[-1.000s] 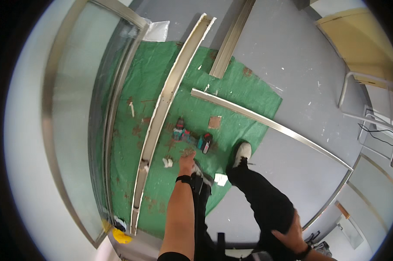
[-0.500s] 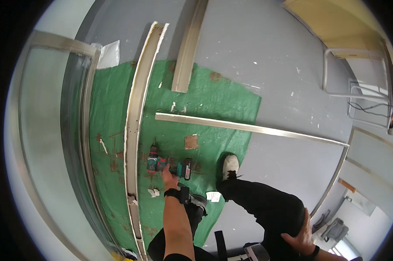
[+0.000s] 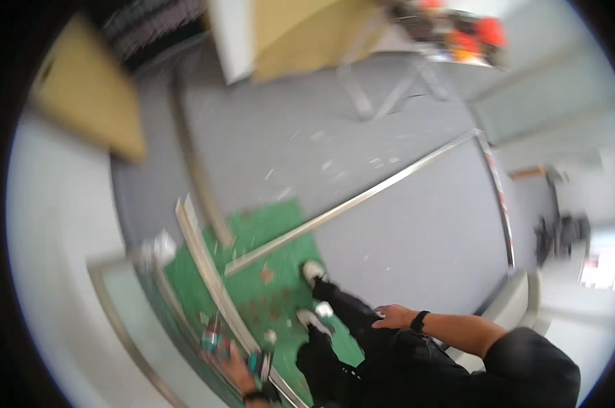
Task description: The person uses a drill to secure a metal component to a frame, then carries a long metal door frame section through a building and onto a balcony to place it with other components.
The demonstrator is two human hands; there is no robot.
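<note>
The picture is blurred. My left hand (image 3: 231, 367) is low at the bottom edge, on the green mat (image 3: 280, 238), between a small red and teal tool (image 3: 212, 336) and a teal and black tool (image 3: 258, 364). It touches or nearly touches them; the blur hides any grip. My right hand (image 3: 389, 316), with a black band at the wrist, lies flat on my black trouser leg (image 3: 362, 340) and holds nothing. A pale metal rail (image 3: 205, 265) runs across the mat just beside my left hand.
A long thin metal bar (image 3: 362, 197) crosses the grey floor from the mat toward the right and bends into a curved piece (image 3: 501, 204). A framed glass panel (image 3: 127, 319) lies left of the mat. My white shoes (image 3: 312, 272) are on the mat. Tan boards (image 3: 83, 95) stand at the back.
The view has swung sharply, so the mat and rails now sit low and left. My left hand stays by the tools. My right hand has moved up onto my leg.
</note>
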